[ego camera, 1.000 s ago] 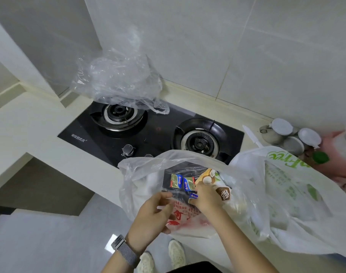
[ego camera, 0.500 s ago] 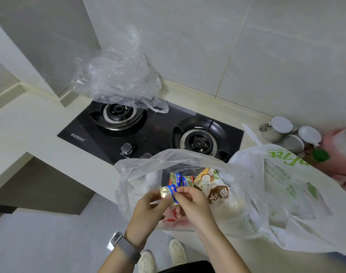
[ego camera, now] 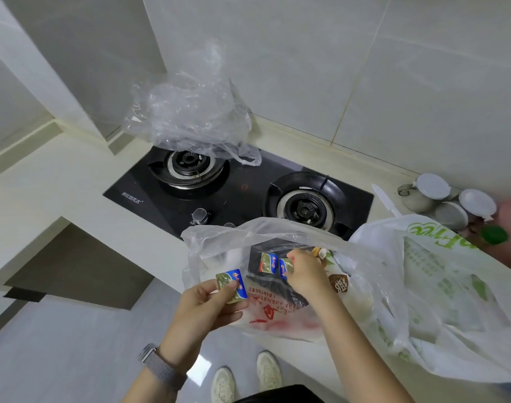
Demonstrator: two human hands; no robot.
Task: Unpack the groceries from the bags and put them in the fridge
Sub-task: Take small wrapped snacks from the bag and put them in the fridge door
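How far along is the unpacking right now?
Early. Done: a crumpled clear plastic bag lies empty-looking behind the stove. In hand: left hand pinches one small foil butter packet; right hand grips another inside the translucent bag. Left: a third packet, the white green-printed bag.

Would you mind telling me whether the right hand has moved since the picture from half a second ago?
Yes. The right hand has moved away from the left hand, deeper into the clear bag, toward the stove.

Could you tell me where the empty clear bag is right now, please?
The clear bag sits crumpled at the back left of the stove, over the far edge of the left burner, against the tiled wall.
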